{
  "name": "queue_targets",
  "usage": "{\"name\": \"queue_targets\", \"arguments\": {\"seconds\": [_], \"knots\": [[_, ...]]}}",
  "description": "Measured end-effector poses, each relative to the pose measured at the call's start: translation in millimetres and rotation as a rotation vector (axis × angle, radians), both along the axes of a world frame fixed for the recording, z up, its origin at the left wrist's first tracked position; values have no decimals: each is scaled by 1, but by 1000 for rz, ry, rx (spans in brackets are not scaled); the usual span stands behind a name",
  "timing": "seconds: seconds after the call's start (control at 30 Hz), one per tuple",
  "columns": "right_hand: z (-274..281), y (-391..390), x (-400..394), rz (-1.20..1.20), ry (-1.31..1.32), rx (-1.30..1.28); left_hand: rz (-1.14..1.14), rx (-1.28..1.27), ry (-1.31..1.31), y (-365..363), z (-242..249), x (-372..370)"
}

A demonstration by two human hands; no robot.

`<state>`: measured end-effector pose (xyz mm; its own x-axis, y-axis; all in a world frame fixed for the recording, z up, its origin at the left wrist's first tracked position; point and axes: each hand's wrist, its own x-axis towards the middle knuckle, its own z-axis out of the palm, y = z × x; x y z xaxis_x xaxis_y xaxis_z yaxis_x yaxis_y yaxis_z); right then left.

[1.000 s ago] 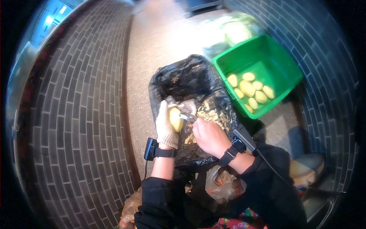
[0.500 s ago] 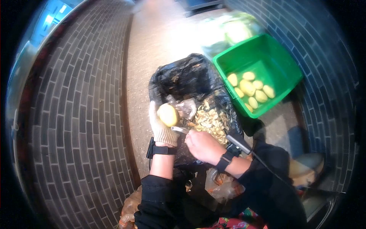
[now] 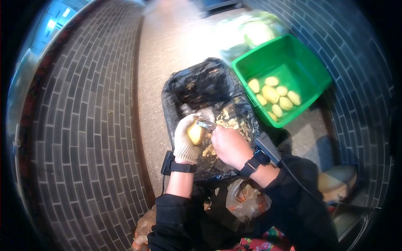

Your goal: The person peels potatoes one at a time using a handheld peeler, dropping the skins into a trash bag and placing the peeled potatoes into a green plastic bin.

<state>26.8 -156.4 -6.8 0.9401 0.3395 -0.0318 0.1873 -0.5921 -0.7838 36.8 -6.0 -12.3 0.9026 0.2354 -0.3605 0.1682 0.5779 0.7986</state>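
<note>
My left hand (image 3: 184, 144), in a pale knitted glove, is closed around a peeled-looking yellow potato (image 3: 195, 133). My bare right hand (image 3: 232, 146) grips a peeler (image 3: 206, 124), whose metal head lies against the upper part of the potato. Both hands are over a container lined with a black plastic bag (image 3: 175, 93). Potato peelings (image 3: 228, 121) and a piece of clear plastic (image 3: 206, 113) lie inside it. The peeler's handle is mostly hidden by my right fingers.
Right of the lined container stands a green tub (image 3: 307, 94) with several peeled potatoes (image 3: 271, 94). Behind it is a clear bag of green vegetables (image 3: 255, 33). Brick walls (image 3: 90, 117) rise on both sides. A plastic bag (image 3: 249, 201) lies near my legs.
My left hand has turned and shifted slightly up and right with the potato. My right hand has brought the peeler up from below the potato to its upper part.
</note>
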Motion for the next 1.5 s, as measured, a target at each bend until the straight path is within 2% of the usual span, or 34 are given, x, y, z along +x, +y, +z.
{"name": "queue_targets", "arguments": {"seconds": [0.07,0.1,0.13,0.17,0.2,0.3,0.4,0.53,0.6,0.63,0.77,0.83,0.87,0.93,1.0,1.07,1.13,1.27,1.3,1.43,1.5], "knots": [[-3,7,-6,18,13,-39,61,64,-18,-2,-3,0],[-3,10,-11,35,7,-42,157,-34,-3,-2,-6,2],[-4,13,-22,71,-116,-85,252,-131,12,-1,-8,3],[-12,21,-36,107,-41,-32,293,-66,92,-1,9,2],[-12,27,-43,143,35,21,355,-122,-12,5,3,14],[-9,24,-37,163,28,79,372,-187,-71,18,-4,12],[8,12,-22,188,-32,22,253,-287,-57,23,1,15],[6,-2,-3,4,28,28,189,-330,-38,7,10,6],[7,-8,4,-30,-70,46,11,-216,34,3,14,0],[3,-10,6,-18,-105,58,-5,-171,-11,-2,11,0],[1,-2,0,21,-136,-11,128,-100,-33,-9,1,0],[-3,10,-7,-8,11,-59,151,-151,-23,-8,0,1],[-8,11,-16,86,-106,-62,181,-201,-15,-8,2,2],[-5,14,-33,242,-102,-67,219,-199,-28,-10,12,5],[-13,20,-34,196,-57,-31,305,-195,-39,-12,21,6],[-13,19,-33,158,-11,4,258,-225,-44,7,5,8],[-4,10,-26,221,-83,-79,186,-244,-90,14,-2,8],[8,-7,1,-14,-21,27,160,-260,-132,3,10,4],[7,-10,6,-27,-81,49,144,-235,-88,0,11,2],[17,-12,8,-15,-40,35,97,-247,-116,-8,11,-2],[14,-4,1,30,-45,152,91,-286,-160,-8,8,-2]]}}
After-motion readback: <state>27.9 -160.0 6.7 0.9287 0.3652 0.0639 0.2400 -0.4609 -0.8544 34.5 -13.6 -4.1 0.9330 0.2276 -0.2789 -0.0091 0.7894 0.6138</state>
